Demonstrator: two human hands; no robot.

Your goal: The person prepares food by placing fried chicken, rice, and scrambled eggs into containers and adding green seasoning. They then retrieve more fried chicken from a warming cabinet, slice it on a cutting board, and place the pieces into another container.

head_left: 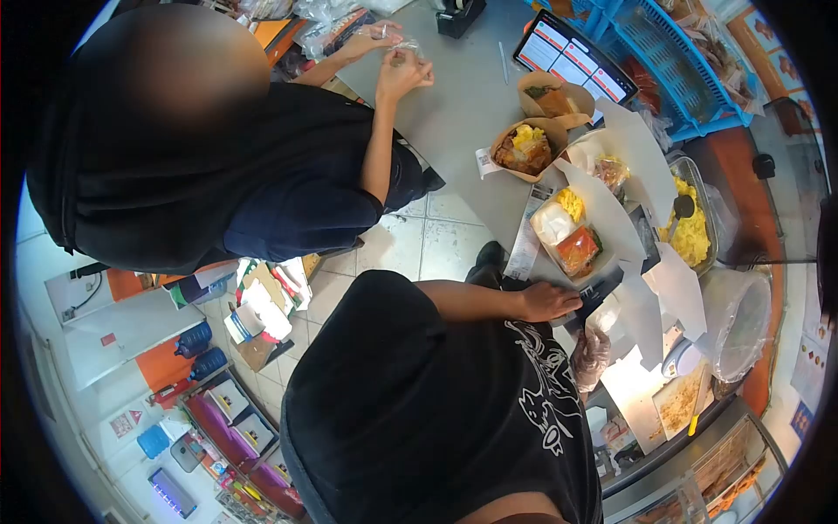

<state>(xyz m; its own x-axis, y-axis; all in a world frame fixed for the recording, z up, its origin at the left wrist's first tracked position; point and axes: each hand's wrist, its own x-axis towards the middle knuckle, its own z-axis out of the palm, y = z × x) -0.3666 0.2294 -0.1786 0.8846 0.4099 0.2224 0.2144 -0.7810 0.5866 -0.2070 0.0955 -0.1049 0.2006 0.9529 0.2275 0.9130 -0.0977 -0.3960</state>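
My left hand [550, 302] is bare and lies at the counter's edge, its fingers curled in beside a dark, flat object [601, 288]. What those fingers grip, if anything, is hidden. A clear plastic glove covers my right hand [592, 358], which is against the near side of an open white takeaway box [630, 327]; its fingertips are hard to make out. Just beyond my left hand stands another open takeaway box [541, 223] with white rice, yellow egg and an orange-red piece of food [578, 251]. A long printed receipt [525, 249] lies along that box.
Brown paper bowls [524, 153] of food and a tablet [576, 59] stand farther left. A tray of yellow egg [692, 223] with a dark spoon lies beyond the boxes. A large clear tub [738, 323] stands at right. Another person [297, 166] handles clear plastic across the counter.
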